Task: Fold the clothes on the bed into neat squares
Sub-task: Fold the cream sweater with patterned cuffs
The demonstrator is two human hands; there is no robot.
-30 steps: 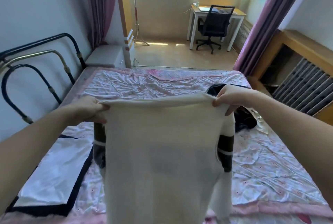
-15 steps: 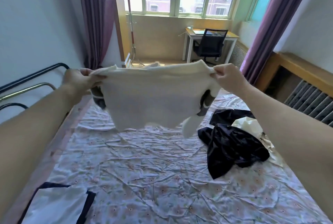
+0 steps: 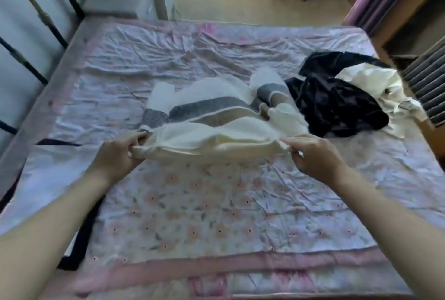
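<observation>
**Obs 1:** Head view, looking down the bed (image 3: 168, 215). Cream sweater (image 3: 216, 116) with grey bands lies mid-bed, rumpled. Where are the hands?

**Obs 2:** Both at its near edge. Left hand (image 3: 118, 155) pinches the near-left corner, fingers curled round the cloth. Right hand (image 3: 317, 157) pinches the near-right corner, thumb and fingers closed on the fabric. Near edge lifted slightly; the far part rests on the sheet.

**Obs 1:** Orientation?

**Obs 2:** Held edge runs left to right between the hands; the body stretches away from the fingers toward the far side, sleeves splayed out left and right. Both hands about equally near.

**Obs 1:** Neighbours?

**Obs 2:** Black garment (image 3: 337, 104) touches the right sleeve; a white garment (image 3: 375, 82) lies beyond. Likely the sweater needs flattening first, away from that pile.
</observation>
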